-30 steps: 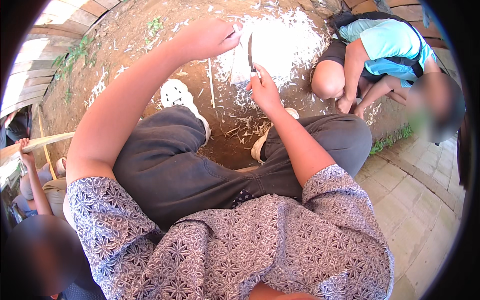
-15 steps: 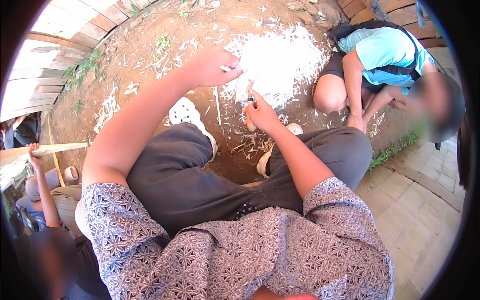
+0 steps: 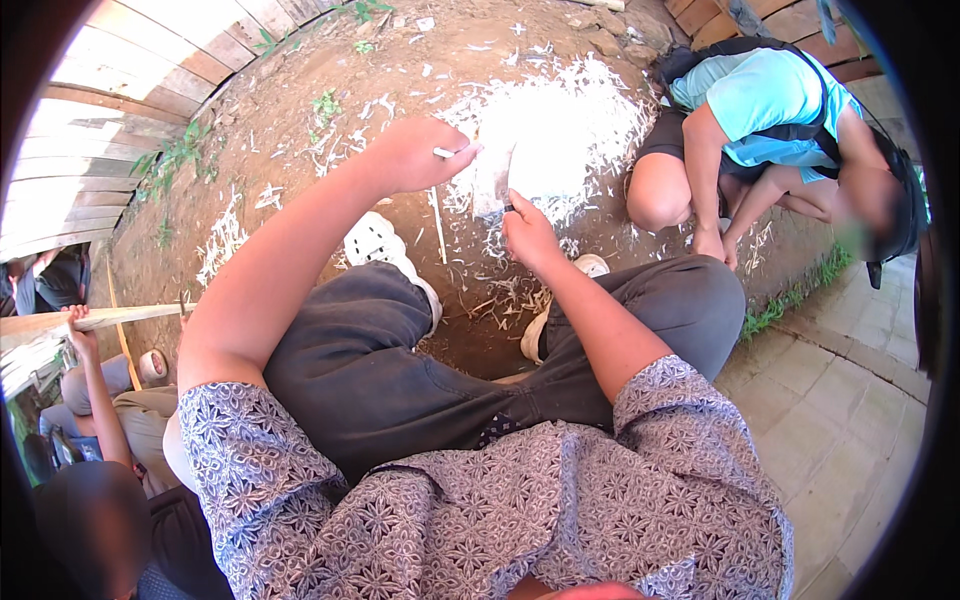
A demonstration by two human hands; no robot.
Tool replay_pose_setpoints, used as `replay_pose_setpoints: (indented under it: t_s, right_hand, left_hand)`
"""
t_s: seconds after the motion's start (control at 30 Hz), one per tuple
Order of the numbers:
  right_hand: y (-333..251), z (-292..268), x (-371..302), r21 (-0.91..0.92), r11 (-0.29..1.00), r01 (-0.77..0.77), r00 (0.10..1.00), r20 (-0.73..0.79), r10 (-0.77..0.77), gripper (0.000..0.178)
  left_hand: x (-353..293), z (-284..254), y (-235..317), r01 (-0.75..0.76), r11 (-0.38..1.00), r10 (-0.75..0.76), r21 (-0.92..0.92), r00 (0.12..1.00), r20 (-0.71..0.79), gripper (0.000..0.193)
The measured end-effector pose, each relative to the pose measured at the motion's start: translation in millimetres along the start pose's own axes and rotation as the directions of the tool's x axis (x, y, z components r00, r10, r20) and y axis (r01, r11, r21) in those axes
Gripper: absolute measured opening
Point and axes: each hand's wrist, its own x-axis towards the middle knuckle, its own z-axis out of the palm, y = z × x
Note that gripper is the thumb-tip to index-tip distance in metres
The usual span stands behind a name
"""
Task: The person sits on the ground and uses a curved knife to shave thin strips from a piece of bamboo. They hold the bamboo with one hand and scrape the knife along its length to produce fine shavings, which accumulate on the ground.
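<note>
My left hand [image 3: 425,155] is closed around a thin pale stick [image 3: 443,153], whose short end pokes out by the thumb. Bright glare hides where the rest of the stick runs. Lower and to the right, my right hand [image 3: 530,232] grips the handle of a knife [image 3: 495,183]. Its broad blade points up and away from me, close to my left fingertips. I cannot tell whether blade and stick touch. Behind both hands lies a heap of white shavings [image 3: 590,130], partly washed out by sunlight.
A person in a turquoise shirt [image 3: 765,95] squats at the right beside paving [image 3: 830,400]. Another person's hand [image 3: 80,325] holds a wooden board [image 3: 120,316] at the left. A plank wall [image 3: 80,150] bounds the far left. My white perforated shoe [image 3: 375,240] rests on the dirt.
My left hand has shifted slightly down. The right fist has turned, so the wooden knife handle that showed below it is now mostly hidden. At the right, the squatting person's head has lifted a little.
</note>
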Motion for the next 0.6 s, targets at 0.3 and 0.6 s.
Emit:
replay_pose_setpoints:
  t_s: [0.3,0.6]
  right_hand:
    - [-47.3,-6.7,-24.3,0.153,0.986,0.063,0.998,-0.002,-0.064,0.054]
    - [-30.9,-10.0,-12.8,-0.168,0.986,0.017,0.997,-0.067,-0.029,0.055]
  left_hand:
    - [-0.1,1.6,-1.8,0.049,0.999,-0.049,-0.001,0.999,-0.014,0.031]
    - [-2.3,-2.9,-11.1,-0.041,0.997,0.046,-0.064,0.996,0.076,0.033]
